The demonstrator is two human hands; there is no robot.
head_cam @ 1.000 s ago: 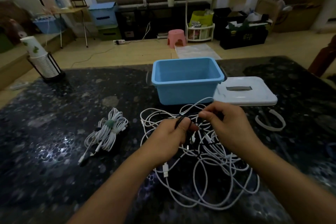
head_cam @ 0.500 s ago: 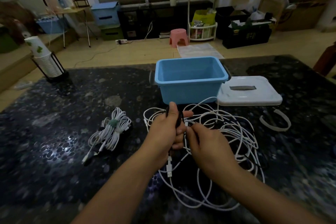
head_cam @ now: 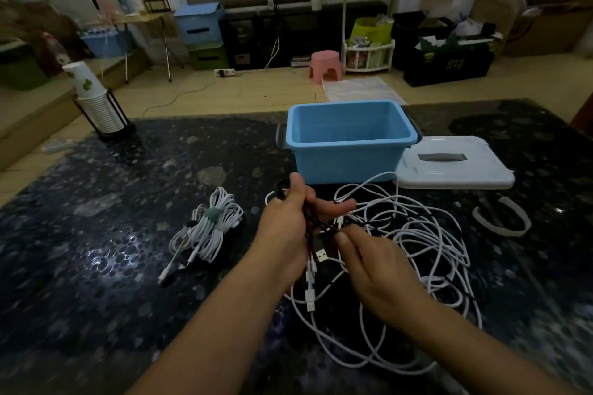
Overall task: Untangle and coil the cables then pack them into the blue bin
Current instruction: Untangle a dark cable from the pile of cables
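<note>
In the head view, our left hand [head_cam: 282, 228] grips a dark cable [head_cam: 309, 221], fingers curled round it, near the bin [head_cam: 349, 157]. Our right hand [head_cam: 375, 269] pinches a strand of the white tangle [head_cam: 426, 234] on the surface [head_cam: 96, 234]. The cables seem light and limp; we would hold near the plugs.

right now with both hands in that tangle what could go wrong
1. The left hand holds a dark cable bundle while the right hand picks at strands beside it. The white cables loop through the same pile, so a hard pull may tighten knots.
2. Loose USB plugs dangle under that grip and could snag on loops.
3. White loops lie against the blue bin, which looks empty; dragging them might shift it.
</note>
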